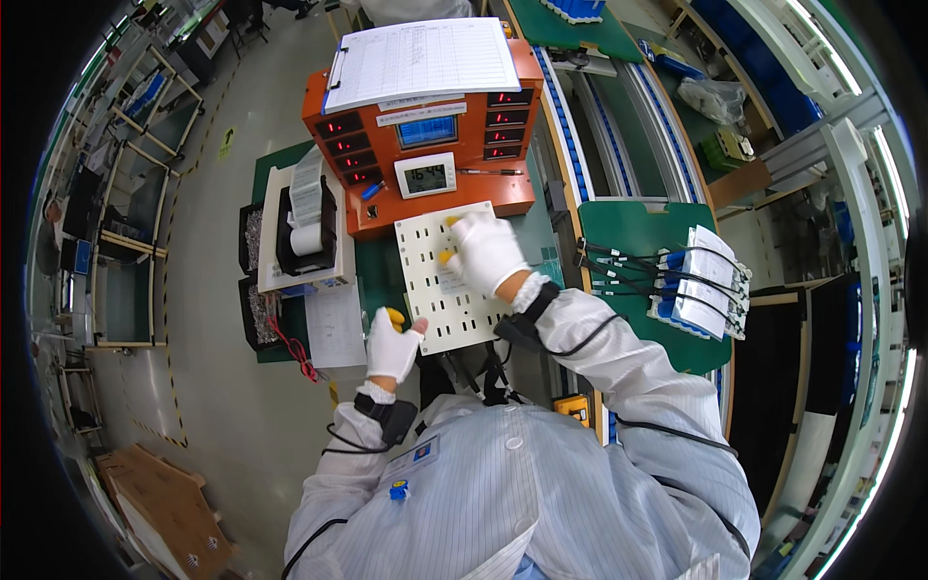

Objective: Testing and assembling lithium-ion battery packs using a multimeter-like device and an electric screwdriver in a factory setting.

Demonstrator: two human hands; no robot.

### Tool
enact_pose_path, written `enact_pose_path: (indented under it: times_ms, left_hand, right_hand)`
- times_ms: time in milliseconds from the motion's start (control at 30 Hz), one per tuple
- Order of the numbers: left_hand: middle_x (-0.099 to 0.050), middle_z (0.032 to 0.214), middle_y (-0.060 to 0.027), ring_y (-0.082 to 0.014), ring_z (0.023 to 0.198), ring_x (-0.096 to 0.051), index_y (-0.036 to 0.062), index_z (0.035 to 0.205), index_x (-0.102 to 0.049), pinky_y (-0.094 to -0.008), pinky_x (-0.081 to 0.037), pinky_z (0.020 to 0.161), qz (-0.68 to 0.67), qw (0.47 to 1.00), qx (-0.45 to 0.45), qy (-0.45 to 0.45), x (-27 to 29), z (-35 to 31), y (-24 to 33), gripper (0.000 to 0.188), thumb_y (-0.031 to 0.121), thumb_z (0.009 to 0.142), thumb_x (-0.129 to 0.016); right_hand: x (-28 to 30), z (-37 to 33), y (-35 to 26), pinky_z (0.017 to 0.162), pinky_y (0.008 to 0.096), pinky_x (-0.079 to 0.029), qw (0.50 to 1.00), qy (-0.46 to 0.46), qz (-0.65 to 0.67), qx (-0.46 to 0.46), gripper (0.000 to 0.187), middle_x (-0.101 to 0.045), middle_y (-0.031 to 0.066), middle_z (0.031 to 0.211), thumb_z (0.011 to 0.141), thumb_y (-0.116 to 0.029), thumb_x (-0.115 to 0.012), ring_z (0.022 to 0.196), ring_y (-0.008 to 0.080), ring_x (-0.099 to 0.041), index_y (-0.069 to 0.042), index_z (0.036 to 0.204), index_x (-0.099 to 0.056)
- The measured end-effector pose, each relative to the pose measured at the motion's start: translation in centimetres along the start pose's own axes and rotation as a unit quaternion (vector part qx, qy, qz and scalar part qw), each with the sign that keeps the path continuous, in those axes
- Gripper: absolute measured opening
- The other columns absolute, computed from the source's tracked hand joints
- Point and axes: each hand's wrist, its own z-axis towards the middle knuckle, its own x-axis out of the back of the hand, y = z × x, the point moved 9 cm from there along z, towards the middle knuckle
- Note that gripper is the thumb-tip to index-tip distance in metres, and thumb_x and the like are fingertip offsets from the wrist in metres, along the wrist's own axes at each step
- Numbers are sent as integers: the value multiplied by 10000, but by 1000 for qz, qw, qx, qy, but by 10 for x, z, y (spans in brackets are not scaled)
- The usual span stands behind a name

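A cream-white flat panel [447,333] with rows of small slots lies in front of the orange instrument box, slightly turned. My right hand [486,253], in a white glove with yellow fingertips, is over its upper right part. Two yellow fingertips show apart on the panel; the other fingers are hidden beneath the hand. A pale label-like patch [451,281] shows just below that hand. At the panel's lower left edge is my left hand [392,350], gloved the same way, its bare thumb tip overlapping the edge and apart from the yellow-tipped fingers.
The orange box [372,215] carries red displays, a small clock [425,176] and a clipboard [420,60]. Left stand a label roll holder [307,227] and black bins [259,314]. On the right, blue-and-white blocks with black cables [691,285] lie on a green board beside a conveyor.
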Motion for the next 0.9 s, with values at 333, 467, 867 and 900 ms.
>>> enact_pose_path:
  times_ms: [333, 467, 867, 900]
  left_hand:
    - [-554, 693, -19, -91, 587, -502, -26, 912, -650, -263, -411, 552, -150, 968, 46, -198, -43, -40, -16, 617, 568, 964, -490]
    - [-548, 685, -24, -103, 577, -504, -27, 927, -655, -269, -413, 551, -180, 952, 65, -238, -44, -40, -16, 608, 560, 964, -502]
    - [-629, 961, -40, -106, 786, -570, -5, 1090, -641, -256, -489, 705, -362, 852, 206, -316, -66, -61, -36, 461, 434, 958, -593]
    - [-629, 961, -40, -106, 786, -570, -5, 1090, -641, -256, -489, 705, -363, 851, 208, -319, -67, -64, -40, 461, 434, 958, -593]
  right_hand:
    - [-18, 49, 7, 1106, 605, -227, 990, 45, -133, 24, 697, -340, 140, 1492, 852, -504, -605, 1378, 387, -284, -92, 1396, -460]
    - [-19, 34, -18, 1083, 588, -251, 985, 29, -152, 77, 695, -364, 147, 1459, 814, -474, -629, 1358, 386, -304, -85, 1371, -481]
    - [-48, 78, 40, 833, 453, -487, 973, -172, -131, -76, 541, -697, 136, 947, 929, -566, -447, 919, 326, -663, -95, 1004, -702]
    - [-46, 82, 46, 799, 460, -505, 982, -143, -86, -85, 602, -704, 163, 871, 944, -590, -393, 865, 345, -675, -81, 958, -714]
